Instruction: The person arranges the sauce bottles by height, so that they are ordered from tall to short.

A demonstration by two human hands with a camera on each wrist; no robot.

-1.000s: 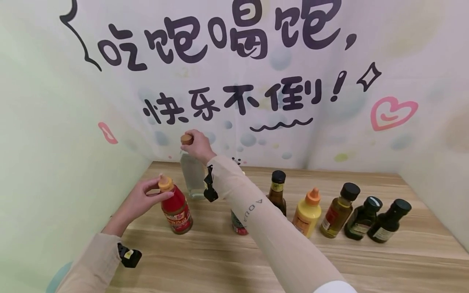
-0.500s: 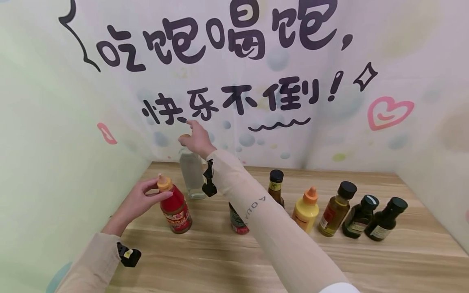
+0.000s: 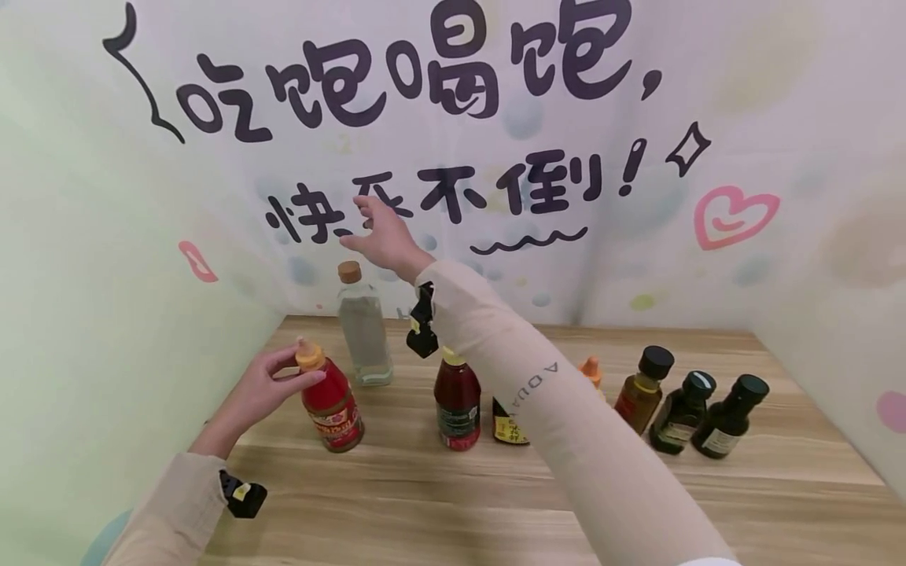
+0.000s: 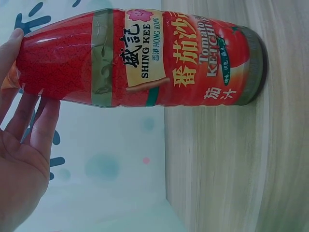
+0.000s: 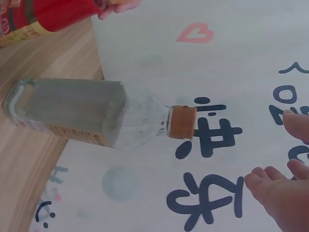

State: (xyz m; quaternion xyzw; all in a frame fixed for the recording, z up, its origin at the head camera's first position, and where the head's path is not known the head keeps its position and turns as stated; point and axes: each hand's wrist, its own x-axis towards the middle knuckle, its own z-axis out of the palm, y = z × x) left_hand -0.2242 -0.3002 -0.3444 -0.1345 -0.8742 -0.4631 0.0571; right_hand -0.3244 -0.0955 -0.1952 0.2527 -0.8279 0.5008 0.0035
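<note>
My left hand [image 3: 260,389] grips a red tomato ketchup bottle [image 3: 334,413] just under its yellow pointed cap, thumb on one side and fingers on the other. The bottle stands upright on the wooden table, and its label shows large in the left wrist view. Behind it, to the right, stands a clear glass bottle [image 3: 364,334] of colourless liquid with a brown cap [image 5: 182,122]. Above that cap hovers my right hand [image 3: 389,238], fingers spread and apart from the bottle, holding nothing.
Right of the ketchup stands a dark red bottle [image 3: 458,405], beside a yellow-labelled bottle [image 3: 511,424] partly behind my right sleeve. Several dark-capped bottles [image 3: 679,413] stand farther right. A printed wall cloth [image 3: 495,283] rises behind the table.
My right hand has let go of the clear bottle's brown cap and risen above it, fingers opening. The left hand has kept its grip on the ketchup bottle.
</note>
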